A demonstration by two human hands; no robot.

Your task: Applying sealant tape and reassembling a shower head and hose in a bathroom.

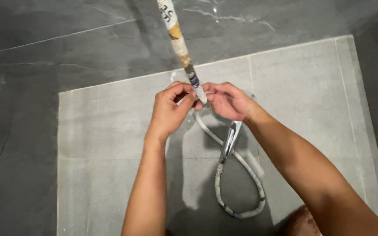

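Both hands, left hand (168, 111) and right hand (227, 101), pinched the wrapped hose (181, 46) running toward twelve o'clock; loose grip risked wrapping unravelling.

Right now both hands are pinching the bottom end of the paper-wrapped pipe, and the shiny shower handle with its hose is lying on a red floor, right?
Not quite: the floor is grey tile, not red, as the head view shows. The rest holds: the left hand and right hand pinch the bottom end of the paper-wrapped pipe, and the shiny shower handle lies there with its hose.
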